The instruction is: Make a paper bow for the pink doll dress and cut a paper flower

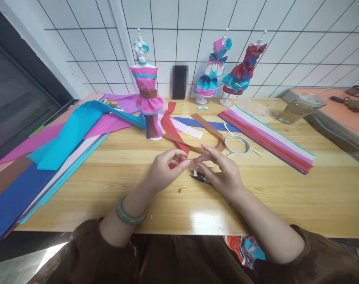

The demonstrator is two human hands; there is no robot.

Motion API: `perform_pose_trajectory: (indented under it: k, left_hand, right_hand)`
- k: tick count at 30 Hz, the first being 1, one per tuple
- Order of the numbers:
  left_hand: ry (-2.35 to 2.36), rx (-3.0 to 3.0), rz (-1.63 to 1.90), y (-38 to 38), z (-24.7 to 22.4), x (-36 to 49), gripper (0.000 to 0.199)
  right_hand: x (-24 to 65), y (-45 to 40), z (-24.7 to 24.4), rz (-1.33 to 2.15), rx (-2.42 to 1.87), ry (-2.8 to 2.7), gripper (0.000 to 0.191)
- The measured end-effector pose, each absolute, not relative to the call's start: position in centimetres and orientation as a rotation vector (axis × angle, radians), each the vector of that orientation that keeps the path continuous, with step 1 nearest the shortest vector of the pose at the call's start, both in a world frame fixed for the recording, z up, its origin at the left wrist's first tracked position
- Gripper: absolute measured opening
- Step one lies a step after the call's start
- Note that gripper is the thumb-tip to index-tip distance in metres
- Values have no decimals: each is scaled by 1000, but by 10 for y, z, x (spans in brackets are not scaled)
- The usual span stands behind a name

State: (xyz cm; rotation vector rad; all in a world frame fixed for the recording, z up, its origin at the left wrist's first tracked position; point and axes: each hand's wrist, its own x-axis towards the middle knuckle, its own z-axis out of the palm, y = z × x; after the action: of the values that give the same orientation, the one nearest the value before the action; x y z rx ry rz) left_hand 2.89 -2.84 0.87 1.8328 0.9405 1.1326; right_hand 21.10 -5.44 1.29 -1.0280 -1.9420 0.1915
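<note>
My left hand (170, 166) and my right hand (222, 169) meet above the middle of the table, both in a pinch. Between their fingertips is a small reddish-brown strip of paper (193, 160), mostly hidden by the fingers. Below my right hand lie dark thread snips (200, 178), partly covered by it. Just beyond the fingers, a brown paper strip (210, 128) curls across a red paper strip (171, 125). A roll of white tape (226, 145) lies past my right hand. Farther back stands a small dress form (146, 85) in a pink paper dress with a brown waistband.
Coloured paper sheets (66, 134) are heaped on the left, and a stack of folded strips (268, 138) lies on the right. Against the tiled wall stand a phone (179, 83) and two more dressed forms (211, 73). A lidded cup (299, 108) stands at the right.
</note>
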Motion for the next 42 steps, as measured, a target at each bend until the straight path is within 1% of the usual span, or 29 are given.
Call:
perform_pose_trajectory:
  k: [4,10,13,18,26,34,42]
  left_hand:
    - [921,1464,959,-25,9,29,26]
    - [902,1389,835,-26,7,28,36]
    - [943,1444,848,-27,7,28,35]
    - [1003,1501,878,-27,6,27,34]
    - [968,1486,954,-28,8,30,29]
    - [922,1540,949,-30,7,29,31]
    - [894,1786,1014,-33,3,30,44]
  right_hand:
    - [211,-55,12,168,-980,-2004,53]
    - [212,-54,10,284,-948,-2074,57]
    - [212,-53,10,307,-943,-2081,58]
    - [212,-53,13,356,-979,-2064,53]
    - [211,-54,9,452,-1019,-1961,56]
    - [210,-55,11,494,-1064,-1899,57]
    - [210,-55,10,460,-1083,-1905,56]
